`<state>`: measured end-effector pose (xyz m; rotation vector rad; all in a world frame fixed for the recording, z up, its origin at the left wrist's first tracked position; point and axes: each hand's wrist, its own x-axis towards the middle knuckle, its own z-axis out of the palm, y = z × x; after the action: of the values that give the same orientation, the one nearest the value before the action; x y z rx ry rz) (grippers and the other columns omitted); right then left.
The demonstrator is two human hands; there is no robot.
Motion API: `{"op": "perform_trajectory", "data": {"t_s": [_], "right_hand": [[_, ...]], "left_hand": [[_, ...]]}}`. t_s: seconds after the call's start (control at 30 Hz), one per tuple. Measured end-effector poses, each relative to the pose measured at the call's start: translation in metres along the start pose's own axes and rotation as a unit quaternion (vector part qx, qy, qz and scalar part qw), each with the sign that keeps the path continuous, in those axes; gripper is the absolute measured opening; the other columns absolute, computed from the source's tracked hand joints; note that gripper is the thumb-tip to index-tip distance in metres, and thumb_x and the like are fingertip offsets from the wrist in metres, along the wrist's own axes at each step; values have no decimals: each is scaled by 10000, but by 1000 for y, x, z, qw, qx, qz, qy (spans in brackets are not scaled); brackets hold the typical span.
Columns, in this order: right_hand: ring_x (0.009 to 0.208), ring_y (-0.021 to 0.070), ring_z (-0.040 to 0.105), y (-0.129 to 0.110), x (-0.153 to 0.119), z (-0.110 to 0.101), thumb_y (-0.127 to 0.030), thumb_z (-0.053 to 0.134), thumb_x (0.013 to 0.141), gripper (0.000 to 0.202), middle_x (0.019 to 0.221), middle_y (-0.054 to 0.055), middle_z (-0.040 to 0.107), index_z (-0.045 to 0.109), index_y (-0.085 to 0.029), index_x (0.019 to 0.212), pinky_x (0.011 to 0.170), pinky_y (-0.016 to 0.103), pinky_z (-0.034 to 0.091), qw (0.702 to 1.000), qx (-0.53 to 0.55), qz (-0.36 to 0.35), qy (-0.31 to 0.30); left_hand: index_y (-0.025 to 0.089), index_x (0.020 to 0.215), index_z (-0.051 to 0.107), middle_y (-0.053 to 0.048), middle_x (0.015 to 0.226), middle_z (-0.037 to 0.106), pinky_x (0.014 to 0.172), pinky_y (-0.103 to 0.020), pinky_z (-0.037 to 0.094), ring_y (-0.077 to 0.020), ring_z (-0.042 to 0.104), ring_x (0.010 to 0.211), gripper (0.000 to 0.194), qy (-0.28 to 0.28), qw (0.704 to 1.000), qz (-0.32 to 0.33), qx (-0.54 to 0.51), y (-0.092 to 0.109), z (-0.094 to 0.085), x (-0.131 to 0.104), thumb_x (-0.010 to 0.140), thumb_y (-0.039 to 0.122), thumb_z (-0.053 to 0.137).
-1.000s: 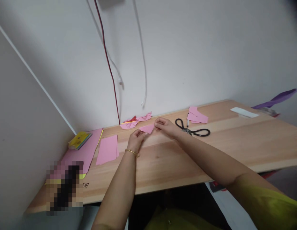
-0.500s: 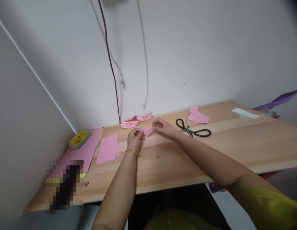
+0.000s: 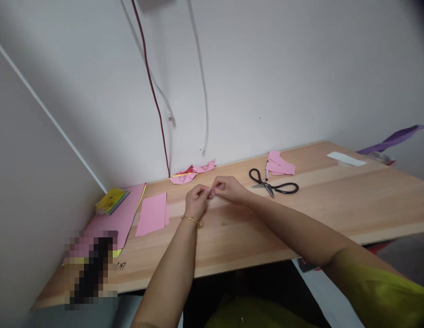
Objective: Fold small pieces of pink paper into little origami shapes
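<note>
My left hand [image 3: 196,201] and right hand [image 3: 229,188] pinch a small pink paper [image 3: 211,192] between their fingertips, mostly hiding it. From there, at nine o'clock, a yellow packet [image 3: 111,200] lies on a large pink sheet [image 3: 130,207], contents indistinct; at eight, black handwriting [image 3: 121,266] beside a pixelated patch [image 3: 91,269] is hard to read.

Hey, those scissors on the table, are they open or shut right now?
Open: the scissors lie with their blades spread apart and their black handles splayed wide.
</note>
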<state>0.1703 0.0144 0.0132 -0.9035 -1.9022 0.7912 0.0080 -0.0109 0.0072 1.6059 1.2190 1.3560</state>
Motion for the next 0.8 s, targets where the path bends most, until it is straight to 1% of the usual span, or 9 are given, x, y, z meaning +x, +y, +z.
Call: {"op": "perform_trajectory", "data": {"t_s": [0.13,0.27,0.33,0.4,0.5,0.57,0.63,0.73,0.8], "right_hand": [[592,104,499,2,3,-10,-244,559,655,104,626,-5,581,589,-144,657,530,201,361,999,-12,35,-1],[627,109,507,9,7,-22,-225,523,651,105,647,-4,579,589,-143,652,559,209,370,1000,1,31,6],[639,112,515,16,9,-27,-206,516,647,102,661,-1,590,597,-144,654,573,212,374,999,2,40,14],[640,113,519,24,11,-32,-198,523,648,103,675,6,604,608,-144,666,577,215,374,998,3,60,32],[621,112,509,30,12,-33,-282,555,688,161,691,12,605,624,-146,739,561,218,369,994,36,85,50],[606,104,498,27,10,-29,-357,570,710,237,696,6,596,625,-150,811,555,215,367,993,76,92,15],[625,102,503,20,6,-20,-385,606,695,296,715,5,595,619,-146,869,577,215,378,988,121,87,-42],[690,107,518,9,1,-4,-389,620,697,305,772,17,600,615,-133,862,644,223,394,980,159,70,-91],[638,97,494,6,0,2,-402,605,708,302,713,7,579,607,-126,830,606,217,378,976,173,82,-108]], "left_hand": [[160,649,617,-18,613,623,621,-243,434,-128,568,607,183,32,999,-1,8,-2,-10,3,681,338,641],[154,669,606,-17,606,624,639,-256,447,-130,577,604,199,43,999,-15,-20,-3,-20,6,684,350,642],[154,670,597,-4,588,612,627,-249,449,-121,574,584,210,58,997,-27,-50,-4,-24,8,674,356,654],[154,668,585,11,562,596,602,-237,446,-107,562,555,222,89,991,-49,-88,-6,-27,10,652,356,674],[148,679,574,23,535,577,566,-216,438,-88,540,523,247,124,977,-85,-152,-8,-26,12,609,342,708],[142,692,568,29,527,568,541,-201,429,-77,532,503,270,126,966,-113,-197,-7,-22,12,583,334,725],[139,691,557,32,517,563,523,-191,422,-70,526,481,291,124,955,-135,-232,-6,-16,10,568,333,735],[138,674,539,28,509,569,530,-195,431,-74,535,478,304,104,948,-147,-262,-3,-6,6,558,331,743],[135,671,542,19,510,578,540,-201,438,-78,540,482,303,90,948,-150,-265,-2,-1,4,562,335,742]]}}
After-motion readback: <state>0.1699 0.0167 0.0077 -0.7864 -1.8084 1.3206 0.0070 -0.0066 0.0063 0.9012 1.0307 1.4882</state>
